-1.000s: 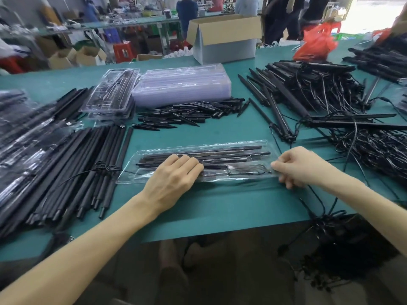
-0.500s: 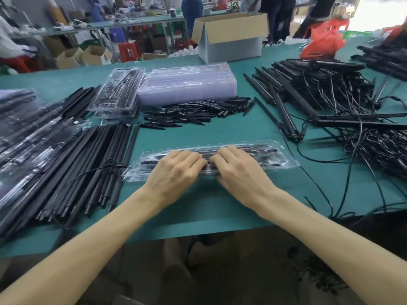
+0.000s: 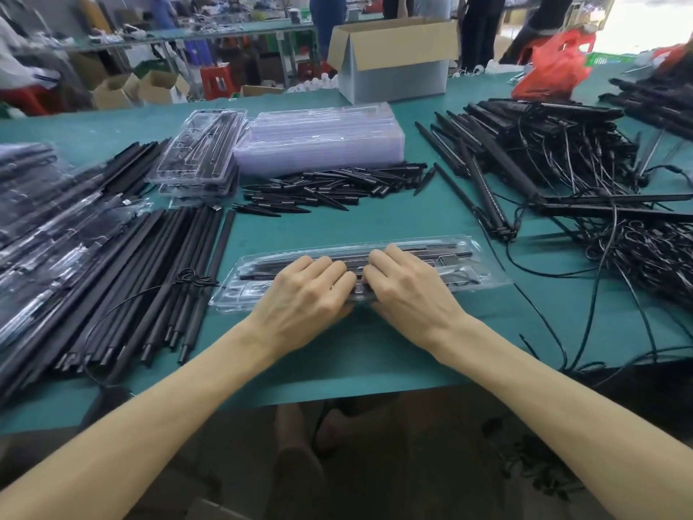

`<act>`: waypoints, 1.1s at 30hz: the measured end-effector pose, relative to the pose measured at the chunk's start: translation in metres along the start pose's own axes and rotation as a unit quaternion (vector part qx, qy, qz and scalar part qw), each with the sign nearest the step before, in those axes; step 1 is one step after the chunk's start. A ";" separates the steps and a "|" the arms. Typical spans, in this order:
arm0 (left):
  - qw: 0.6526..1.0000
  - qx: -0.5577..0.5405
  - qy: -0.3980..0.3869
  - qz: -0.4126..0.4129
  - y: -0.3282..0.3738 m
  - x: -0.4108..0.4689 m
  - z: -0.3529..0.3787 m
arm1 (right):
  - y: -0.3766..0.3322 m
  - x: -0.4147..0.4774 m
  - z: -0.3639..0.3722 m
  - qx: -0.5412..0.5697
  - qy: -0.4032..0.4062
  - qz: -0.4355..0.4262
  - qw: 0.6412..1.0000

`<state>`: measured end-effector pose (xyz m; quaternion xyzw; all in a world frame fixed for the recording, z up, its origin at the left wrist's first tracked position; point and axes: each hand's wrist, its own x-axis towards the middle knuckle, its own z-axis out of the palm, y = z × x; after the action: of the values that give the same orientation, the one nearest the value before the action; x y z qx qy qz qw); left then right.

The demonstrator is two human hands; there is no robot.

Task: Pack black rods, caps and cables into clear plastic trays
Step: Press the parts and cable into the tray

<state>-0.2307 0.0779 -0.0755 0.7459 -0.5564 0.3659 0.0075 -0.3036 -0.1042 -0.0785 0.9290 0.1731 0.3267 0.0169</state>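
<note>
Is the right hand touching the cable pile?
No, the right hand rests beside the left hand on the clear tray.

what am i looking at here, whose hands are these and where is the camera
There is no machine here. A person works with bare hands, and the one camera sits on their head, looking forward and down, so the arms reaching in from the bottom are the wearer's own.

The left hand and right hand rest side by side on top of a clear plastic tray that holds packed rods. The tray lies on a green table.

To the left lie loose black rods. Behind the tray are small black caps and a stack of clear trays. To the right is a tangle of cables.
</note>
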 end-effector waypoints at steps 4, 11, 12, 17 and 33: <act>0.999 0.040 -0.009 0.006 0.005 0.001 0.006 | -0.001 -0.001 0.003 -0.005 0.006 -0.011 1.000; 0.998 0.059 -0.006 0.020 0.005 0.004 0.012 | 0.003 0.000 0.007 -0.010 0.025 -0.027 0.999; 0.998 0.058 -0.007 0.020 0.005 0.003 0.012 | 0.004 -0.001 0.008 -0.010 0.027 -0.030 0.999; 0.998 0.053 -0.004 0.022 0.001 0.005 0.009 | 0.005 0.002 0.008 -0.005 0.028 -0.030 0.999; 0.999 0.035 -0.012 0.011 -0.007 0.009 0.002 | 0.014 0.005 0.000 -0.013 0.006 -0.036 0.999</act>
<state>-0.2225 0.0724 -0.0692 0.7437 -0.5514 0.3768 -0.0293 -0.2953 -0.1153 -0.0735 0.9200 0.2020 0.3334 0.0400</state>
